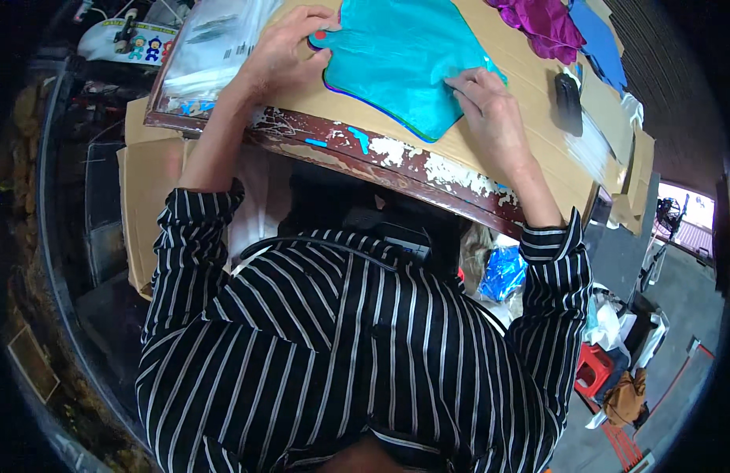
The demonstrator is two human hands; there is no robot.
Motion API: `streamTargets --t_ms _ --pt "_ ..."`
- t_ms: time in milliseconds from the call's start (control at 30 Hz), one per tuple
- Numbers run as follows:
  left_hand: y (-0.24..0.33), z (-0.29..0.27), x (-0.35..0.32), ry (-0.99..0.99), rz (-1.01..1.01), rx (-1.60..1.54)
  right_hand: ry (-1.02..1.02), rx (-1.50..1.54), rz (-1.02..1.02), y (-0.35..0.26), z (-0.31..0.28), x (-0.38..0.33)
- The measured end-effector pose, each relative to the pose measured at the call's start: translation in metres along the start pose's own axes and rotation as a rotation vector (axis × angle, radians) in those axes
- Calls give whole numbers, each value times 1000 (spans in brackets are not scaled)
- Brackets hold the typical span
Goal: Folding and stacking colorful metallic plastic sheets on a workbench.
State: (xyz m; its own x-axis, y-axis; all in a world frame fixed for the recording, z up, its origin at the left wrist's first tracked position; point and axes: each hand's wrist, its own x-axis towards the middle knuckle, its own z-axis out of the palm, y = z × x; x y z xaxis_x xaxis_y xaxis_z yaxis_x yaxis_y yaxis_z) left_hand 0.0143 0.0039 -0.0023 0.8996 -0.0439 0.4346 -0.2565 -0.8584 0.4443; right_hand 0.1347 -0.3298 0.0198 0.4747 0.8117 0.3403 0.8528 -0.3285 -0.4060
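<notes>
Teal sheet (pixel 396 63) lies on the worktop (pixel 404 170), upper centre of frame. Left hand (pixel 288 49): thumb and fingers spread around its tab (pixel 321 36). Right hand (pixel 495 109): fingertips gathered at its right; pinch cannot be determined.

Shiny teal foil-like sheet (pixel 396 63), bit wrinkly, lying flat on cardboard (pixel 530 83) over worktop (pixel 341 148). Tab (pixel 334 41) with red dot (pixel 321 35) pokes out left, near edge purple-blue.
</notes>
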Motion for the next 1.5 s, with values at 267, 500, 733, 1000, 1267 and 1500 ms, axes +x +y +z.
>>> streamTargets --t_ms 267,500,733,1000,1267,1500 --pt "1 -4 -3 -13 108 -22 8 -9 -24 -1 1 2" --pt "2 -2 -2 -55 60 -111 18 -27 22 -7 0 1" --pt "5 -4 -5 -19 79 -80 36 -14 28 -10 8 0" --pt "53 -24 19 -229 316 -111 44 -10 14 -8 4 -3" --pt "79 10 30 -446 467 277 -8 -36 10 -8 2 -3" --pt "72 14 42 -507 243 198 -141 63 32 1 -13 -2"
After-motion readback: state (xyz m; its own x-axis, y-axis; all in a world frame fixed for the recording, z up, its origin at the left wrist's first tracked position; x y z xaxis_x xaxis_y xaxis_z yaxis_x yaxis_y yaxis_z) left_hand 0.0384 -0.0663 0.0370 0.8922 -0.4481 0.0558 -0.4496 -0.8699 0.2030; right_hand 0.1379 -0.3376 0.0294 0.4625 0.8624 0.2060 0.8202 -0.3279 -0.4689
